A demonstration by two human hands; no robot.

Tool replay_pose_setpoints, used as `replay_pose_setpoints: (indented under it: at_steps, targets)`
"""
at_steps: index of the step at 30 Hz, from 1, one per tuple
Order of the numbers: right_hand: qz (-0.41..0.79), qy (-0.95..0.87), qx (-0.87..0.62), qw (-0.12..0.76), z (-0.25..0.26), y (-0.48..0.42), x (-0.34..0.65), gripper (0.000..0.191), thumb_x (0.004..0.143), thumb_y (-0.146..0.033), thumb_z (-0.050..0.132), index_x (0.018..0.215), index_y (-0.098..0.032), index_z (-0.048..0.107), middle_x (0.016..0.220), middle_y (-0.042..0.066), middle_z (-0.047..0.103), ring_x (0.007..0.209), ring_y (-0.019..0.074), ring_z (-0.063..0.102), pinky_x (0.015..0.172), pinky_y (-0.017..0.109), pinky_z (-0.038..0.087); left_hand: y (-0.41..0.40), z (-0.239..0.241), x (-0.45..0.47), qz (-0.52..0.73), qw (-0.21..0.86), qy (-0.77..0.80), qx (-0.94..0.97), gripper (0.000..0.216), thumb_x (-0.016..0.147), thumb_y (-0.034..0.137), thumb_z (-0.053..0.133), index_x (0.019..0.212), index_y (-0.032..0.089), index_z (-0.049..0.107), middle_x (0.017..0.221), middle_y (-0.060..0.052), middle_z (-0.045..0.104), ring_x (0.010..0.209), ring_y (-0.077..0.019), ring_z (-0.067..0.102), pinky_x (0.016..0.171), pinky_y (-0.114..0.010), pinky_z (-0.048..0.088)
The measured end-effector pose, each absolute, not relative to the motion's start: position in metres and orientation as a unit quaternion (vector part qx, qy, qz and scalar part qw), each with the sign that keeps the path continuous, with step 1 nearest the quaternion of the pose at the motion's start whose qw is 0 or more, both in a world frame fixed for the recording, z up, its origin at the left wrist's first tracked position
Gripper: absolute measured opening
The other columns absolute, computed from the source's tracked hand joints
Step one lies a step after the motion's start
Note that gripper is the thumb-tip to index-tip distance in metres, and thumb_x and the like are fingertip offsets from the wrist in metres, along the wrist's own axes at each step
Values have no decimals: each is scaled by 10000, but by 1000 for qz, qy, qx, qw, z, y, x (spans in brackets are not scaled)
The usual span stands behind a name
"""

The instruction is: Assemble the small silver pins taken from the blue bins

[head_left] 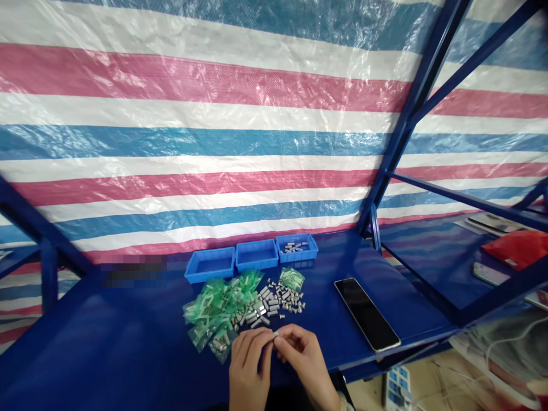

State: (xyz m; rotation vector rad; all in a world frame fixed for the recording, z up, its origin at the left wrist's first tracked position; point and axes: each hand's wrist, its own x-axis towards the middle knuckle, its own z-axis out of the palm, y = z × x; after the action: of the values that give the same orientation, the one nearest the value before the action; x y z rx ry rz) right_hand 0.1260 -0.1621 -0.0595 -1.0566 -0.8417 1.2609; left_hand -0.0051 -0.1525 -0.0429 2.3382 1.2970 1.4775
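My left hand (pixel 249 365) and my right hand (pixel 305 357) meet at the near edge of a blue table (pixel 107 342). Their fingertips pinch together on a small pale grey part (pixel 276 335) held between them. Just beyond the hands lies a pile of small green plastic bags (pixel 218 311) and a scatter of several loose grey metal parts (pixel 280 299). Behind that stand three blue trays in a row: the left tray (pixel 209 265), the middle tray (pixel 257 255), and the right tray (pixel 297 248), which holds several grey parts.
A black phone (pixel 366 314) lies face up to the right of the hands. A striped red, white and blue tarpaulin (pixel 192 114) hangs behind. Blue frame bars (pixel 405 114) rise at right; beyond them lie a red packet (pixel 518 248) and another phone (pixel 488 273).
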Motion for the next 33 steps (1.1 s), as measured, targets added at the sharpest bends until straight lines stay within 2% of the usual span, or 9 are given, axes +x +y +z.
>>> replay_pose_setpoints:
  at_steps: [4, 8, 11, 15, 21, 26, 28, 30, 33]
  targets:
    - [509, -397, -449, 617, -47, -168, 134, 261, 788, -420, 763, 802, -172, 685, 677, 8, 638, 599, 140, 580, 557, 230, 471, -159, -38, -7, 516, 139, 463, 707, 128, 860, 228, 647, 980, 244, 690, 939, -43, 751, 891, -215, 714, 818, -316, 577]
    - [323, -537, -501, 597, -33, -176, 137, 57, 856, -245, 650, 841, -194, 670, 728, 19, 630, 652, 165, 582, 605, 257, 478, -164, -33, -6, 492, 322, 505, 633, 175, 818, 349, 687, 921, 217, 738, 894, -56, 779, 818, -231, 744, 755, -304, 609]
    - [206, -637, -489, 560, -25, -180, 136, 130, 852, -133, 589, 910, -213, 674, 759, 25, 635, 696, 179, 598, 635, 269, 487, -166, -32, -1, 458, 473, 496, 566, 281, 797, 429, 703, 922, 182, 755, 911, -91, 793, 828, -256, 754, 763, -321, 619]
    - [176, -661, -470, 558, -24, -182, 135, 188, 831, -91, 591, 939, -226, 666, 765, 23, 658, 699, 180, 610, 644, 273, 509, -168, -37, 2, 475, 571, 484, 463, 398, 710, 487, 781, 932, 157, 756, 933, -116, 794, 882, -293, 753, 841, -380, 609]
    - [314, -537, -493, 608, -37, -178, 134, 33, 842, -190, 637, 841, -211, 611, 759, 25, 677, 701, 176, 660, 650, 264, 541, -174, -29, -3, 520, 518, 484, 475, 357, 724, 474, 775, 934, 187, 761, 1005, -106, 782, 962, -288, 737, 883, -367, 602]
    - [514, -416, -398, 636, -42, -175, 128, 247, 821, -372, 742, 851, -221, 550, 776, 29, 701, 752, 201, 703, 738, 313, 567, -178, -18, -2, 512, 501, 454, 529, 269, 801, 426, 718, 937, 199, 768, 1074, -114, 767, 1050, -299, 713, 940, -376, 580]
    - [554, -384, -369, 640, -42, -172, 129, 275, 840, -432, 721, 879, -223, 547, 765, 28, 706, 755, 206, 705, 746, 326, 564, -175, -21, -2, 522, 493, 454, 528, 261, 814, 414, 706, 953, 201, 763, 1060, -105, 772, 1036, -290, 719, 933, -368, 583]
    - [539, -386, -368, 652, -41, -162, 135, 268, 892, -468, 646, 914, -211, 577, 800, 47, 714, 777, 210, 704, 758, 338, 566, -169, -28, -5, 533, 460, 473, 530, 253, 831, 406, 681, 967, 207, 757, 1035, -89, 778, 1014, -276, 726, 916, -360, 588]
    - [399, -465, -442, 655, -33, -129, 158, 283, 942, -456, 559, 915, -184, 630, 840, 75, 733, 753, 201, 703, 733, 332, 581, -155, -40, -15, 516, 334, 518, 595, 233, 875, 362, 606, 996, 225, 750, 1029, -70, 778, 989, -262, 727, 890, -369, 589]
